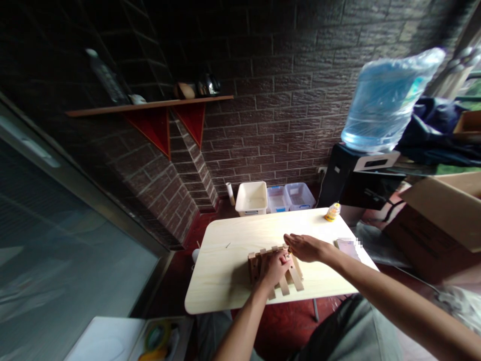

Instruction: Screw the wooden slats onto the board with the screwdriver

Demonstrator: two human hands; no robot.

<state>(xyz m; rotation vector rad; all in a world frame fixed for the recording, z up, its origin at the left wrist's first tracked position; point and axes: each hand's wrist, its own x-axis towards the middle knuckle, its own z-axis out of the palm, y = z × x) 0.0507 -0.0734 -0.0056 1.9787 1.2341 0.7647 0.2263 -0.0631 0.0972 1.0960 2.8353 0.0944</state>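
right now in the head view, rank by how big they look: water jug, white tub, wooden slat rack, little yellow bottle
1. water jug, largest
2. wooden slat rack, partly hidden under the left hand and right hand
3. white tub, close to the rack in apparent size and farther off, so unsure
4. yellow bottle, smallest

bare table left of rack

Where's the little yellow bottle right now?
The yellow bottle stands at the far right corner of the wooden table, beyond the right hand.
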